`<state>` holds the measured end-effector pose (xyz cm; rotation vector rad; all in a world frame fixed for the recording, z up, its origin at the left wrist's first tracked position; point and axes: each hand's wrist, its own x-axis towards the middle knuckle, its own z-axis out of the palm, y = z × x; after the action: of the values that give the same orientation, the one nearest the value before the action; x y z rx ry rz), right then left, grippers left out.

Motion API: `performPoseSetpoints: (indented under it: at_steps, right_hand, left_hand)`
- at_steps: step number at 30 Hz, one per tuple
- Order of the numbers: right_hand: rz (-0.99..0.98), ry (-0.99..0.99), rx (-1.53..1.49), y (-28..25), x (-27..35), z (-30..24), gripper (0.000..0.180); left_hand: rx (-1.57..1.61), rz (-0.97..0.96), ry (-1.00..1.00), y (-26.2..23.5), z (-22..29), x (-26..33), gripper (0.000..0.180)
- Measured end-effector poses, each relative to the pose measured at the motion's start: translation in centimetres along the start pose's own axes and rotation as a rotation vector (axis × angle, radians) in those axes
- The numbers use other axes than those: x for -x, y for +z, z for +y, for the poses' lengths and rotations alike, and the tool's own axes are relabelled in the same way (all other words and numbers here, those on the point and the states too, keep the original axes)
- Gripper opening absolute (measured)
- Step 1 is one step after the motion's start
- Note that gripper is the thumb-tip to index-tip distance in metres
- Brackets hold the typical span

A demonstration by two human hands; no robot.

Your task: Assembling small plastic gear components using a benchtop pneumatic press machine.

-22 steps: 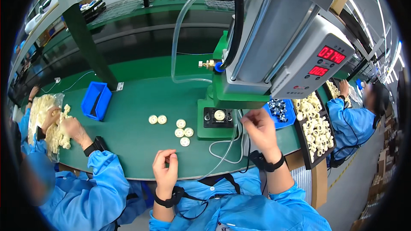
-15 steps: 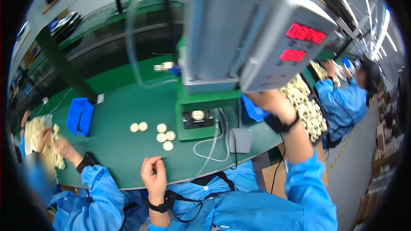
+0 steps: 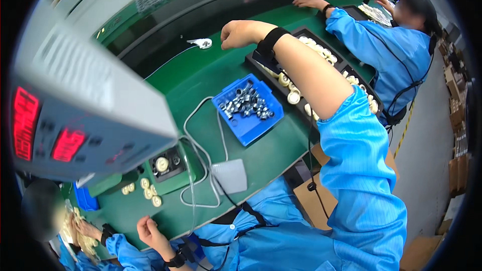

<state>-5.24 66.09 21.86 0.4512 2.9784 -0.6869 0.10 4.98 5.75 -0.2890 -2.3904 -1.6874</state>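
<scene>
My right arm stretches across a dark tray (image 3: pixel 249 59) of cream, round plastic parts. Beyond it, my right hand (image 3: pixel 243 34) hangs above the green bench with its fingers curled under; whatever they may hold is hidden. Nearest to it lies a small white piece (image 3: pixel 203 43) on a thin cable. My left hand (image 3: pixel 149 230) is loosely closed at the bench's front edge, with nothing visible in it. One cream round part (image 3: pixel 161 164) sits in the black fixture (image 3: pixel 174 159) of the machine. Several similar parts (image 3: pixel 146 183) lie on the bench left of it.
A blue bin (image 3: pixel 246 133) holds small metal sleeves. Grey tubing and a grey box-like pad (image 3: pixel 229 176) lie before it. The machine's display housing (image 3: pixel 90 105) looms at left. One co-worker (image 3: pixel 386 65) sits at right, another (image 3: pixel 95 231) handles pale parts at left.
The view has swung right, bringing the blue bin of metal sleeves into sight. My right hand has come out from behind the display housing. My left hand stays by the bench edge.
</scene>
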Motion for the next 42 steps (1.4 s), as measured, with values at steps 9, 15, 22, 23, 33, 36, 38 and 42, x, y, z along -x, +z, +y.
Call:
performPoseSetpoints:
  at_steps: [9,15,22,23,33,36,38,42]
  right_hand:
    - [0.250,-0.023,-0.238,-4.2,6.9,5.0,0.036]
    - [0.434,-0.026,-0.340,-5.2,11.3,3.5,0.028]
    - [0.558,0.039,-0.358,-8.2,17.2,0.4,0.026]
    - [0.569,0.009,-0.360,-8.8,18.1,-0.2,0.026]
    - [0.360,-0.083,-0.292,-16.2,24.5,-9.7,0.028]
    - [0.082,0.007,-0.060,-17.5,22.7,-11.0,0.034]
    - [-0.108,0.070,0.117,-17.7,18.9,-11.7,0.033]
    - [-0.142,0.047,0.173,-16.8,12.2,-11.8,0.032]
  left_hand:
    - [0.006,0.040,-0.009,0.4,0.1,-0.6,0.007]
    - [0.006,0.028,-0.013,0.3,0.8,-0.1,0.009]
    - [0.125,-0.040,0.030,0.6,1.9,0.3,0.007]
    - [0.144,-0.077,0.041,0.6,3.0,0.7,0.007]
    - [0.062,-1.207,0.464,4.7,18.1,-0.1,0.018]
    - [0.058,-1.240,0.298,5.6,18.4,0.2,0.027]
    - [0.071,-1.312,0.247,10.0,20.5,2.0,0.046]
    - [0.288,-1.385,0.238,24.6,26.1,5.9,0.095]
